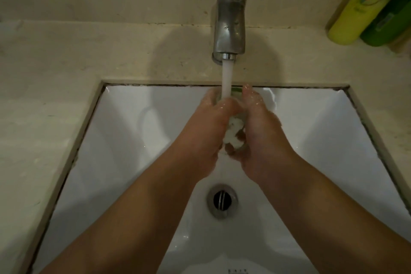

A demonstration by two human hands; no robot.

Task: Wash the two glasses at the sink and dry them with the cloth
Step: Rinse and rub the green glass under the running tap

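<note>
A clear glass (234,133) is held over the white sink (124,131), right under the running tap (230,18). My left hand (204,135) grips its left side and my right hand (260,131) grips its right side, both wet. The water stream (227,78) falls into the glass's mouth between my fingertips and foams white inside it. Most of the glass is hidden by my hands. No second glass and no cloth are in view.
The drain (222,200) lies in the basin below my wrists. A beige stone counter (55,78) surrounds the sink. A yellow bottle (358,9) and a green bottle (393,22) stand at the back right.
</note>
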